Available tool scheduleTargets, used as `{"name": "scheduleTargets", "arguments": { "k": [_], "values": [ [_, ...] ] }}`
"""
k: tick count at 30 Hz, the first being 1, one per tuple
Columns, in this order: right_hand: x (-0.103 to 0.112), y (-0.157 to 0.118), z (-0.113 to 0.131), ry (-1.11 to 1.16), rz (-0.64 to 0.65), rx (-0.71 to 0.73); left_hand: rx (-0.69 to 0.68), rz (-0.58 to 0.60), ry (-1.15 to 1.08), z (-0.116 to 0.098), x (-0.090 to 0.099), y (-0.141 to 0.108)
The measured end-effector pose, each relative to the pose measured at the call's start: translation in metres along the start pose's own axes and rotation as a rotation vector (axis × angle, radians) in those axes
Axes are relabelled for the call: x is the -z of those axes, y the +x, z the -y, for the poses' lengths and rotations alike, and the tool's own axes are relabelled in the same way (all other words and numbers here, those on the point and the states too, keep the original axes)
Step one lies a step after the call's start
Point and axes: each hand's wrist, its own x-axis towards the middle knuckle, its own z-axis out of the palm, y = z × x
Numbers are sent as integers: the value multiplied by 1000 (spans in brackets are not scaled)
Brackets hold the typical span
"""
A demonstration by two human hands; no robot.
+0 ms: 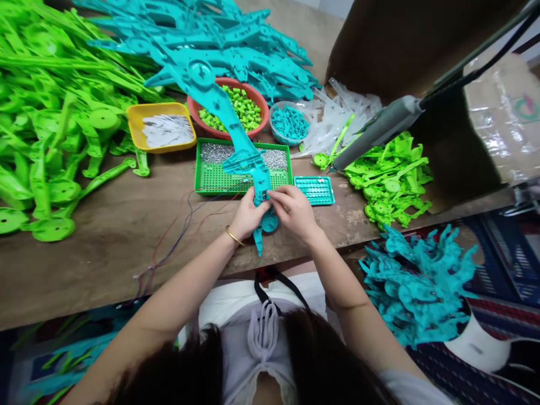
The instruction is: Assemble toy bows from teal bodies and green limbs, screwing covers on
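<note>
1. The left hand [248, 216] grips the near end of a long teal plastic part [236, 135], fingers curled around its edge; the part lies on the wooden bench [118, 225] and stretches far-left over a green tray [213, 179] of small metal pieces.
2. The right hand [293, 211] pinches at a small dark spot on the part's near end, thumb and forefinger pressed together (whatever they hold is too small to tell).
3. The step in hand looks like fitting a small piece into the part; thin wires [177, 236] trail left across the bench.
4. The next move likely calls for steady downward pressure while the left hand keeps the part from twisting.
5. A small teal tray [314, 189] sits just right of the hands.
</note>
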Motion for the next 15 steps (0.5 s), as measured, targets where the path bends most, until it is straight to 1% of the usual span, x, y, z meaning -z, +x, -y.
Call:
{"name": "scheduleTargets", "arguments": {
  "k": [2, 4, 5, 7, 9, 11, 13, 15],
  "values": [
    [10, -10, -22, -15, -112, -203, 119, 37, -87, -3, -1, -2],
    [19, -15, -49, -113, -192, -443, 194, 67, -164, -5, -1, -4],
    [23, -15, -62, -180, -199, -537, 210, 70, -189, -6, -1, -4],
    [28, -10, -83, -306, -162, -663, 231, 64, -212, -7, -2, -4],
    [30, -3, -95, -389, -106, -733, 249, 64, -218, -6, -4, -4],
    [30, 3, -98, -416, -56, -760, 256, 61, -212, -5, -5, -3],
    [31, 5, -96, -416, -46, -752, 259, 56, -207, -4, -6, -3],
    [31, 2, -89, -425, -70, -749, 264, 54, -211, -4, -6, -4]
  ]
}}
